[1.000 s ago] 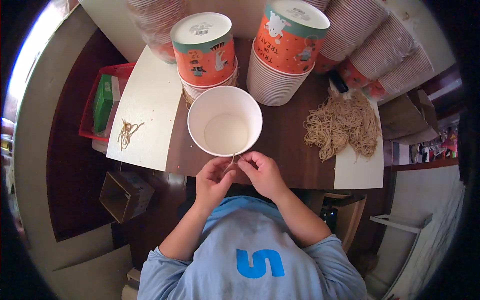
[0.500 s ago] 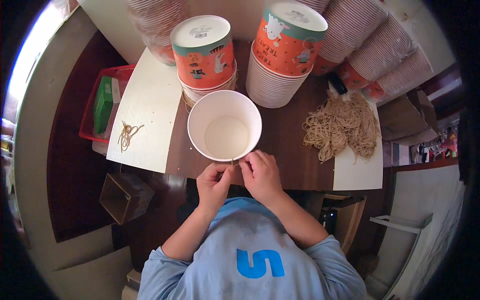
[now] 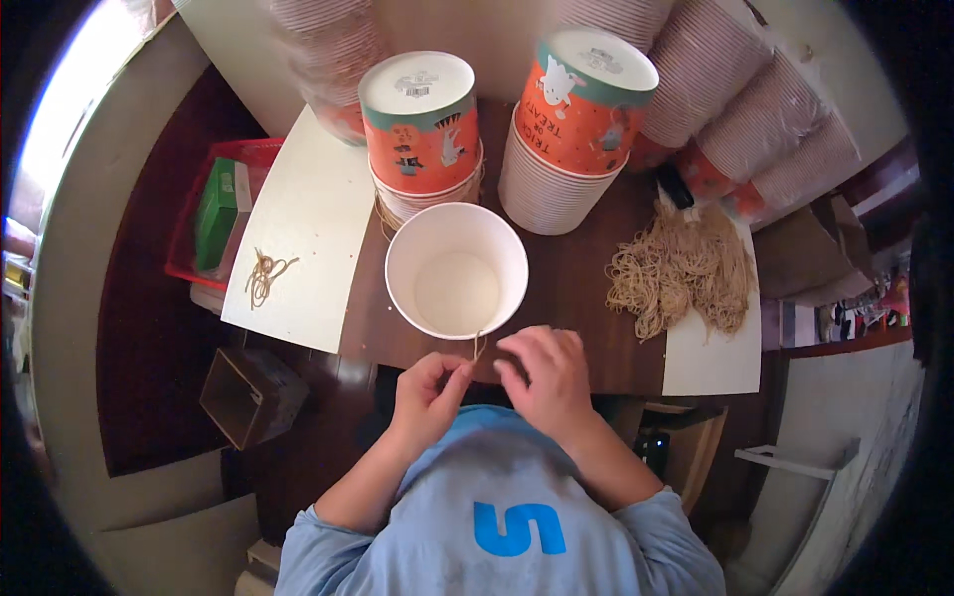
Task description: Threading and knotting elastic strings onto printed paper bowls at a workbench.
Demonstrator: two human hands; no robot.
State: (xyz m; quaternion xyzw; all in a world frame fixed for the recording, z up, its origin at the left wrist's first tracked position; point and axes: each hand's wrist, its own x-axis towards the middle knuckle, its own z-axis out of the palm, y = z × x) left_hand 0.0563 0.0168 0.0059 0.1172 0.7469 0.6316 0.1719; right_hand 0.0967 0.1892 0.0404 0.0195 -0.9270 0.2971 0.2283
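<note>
A white paper bucket point(image 3: 457, 273) stands mouth up on the brown table in front of me, its inside bare. From its near rim hangs a short tan string point(image 3: 479, 344). My left hand point(image 3: 427, 399) is closed in a pinch, thumb against index finger, at the string's lower end. Just right of the string, my right hand point(image 3: 553, 385) is open, thumb and fingers apart with nothing between them. Behind the bucket, an orange and green printed paper bucket point(image 3: 422, 149) sits upside down on a stack, with loops of string around its lower part.
Another upside-down stack of buckets point(image 3: 556, 189) stands at the back right. A heap of tan strings point(image 3: 676, 268) lies at the right, a small bundle of strings point(image 3: 266, 276) at the left. Plastic-wrapped bucket stacks point(image 3: 701, 79) line the back. A cardboard box point(image 3: 248, 397) is below left.
My right hand has come away from the rim and its fingers have parted. The left hand has drawn slightly back from the rim. The string hangs more visibly; the whole view has shifted a little.
</note>
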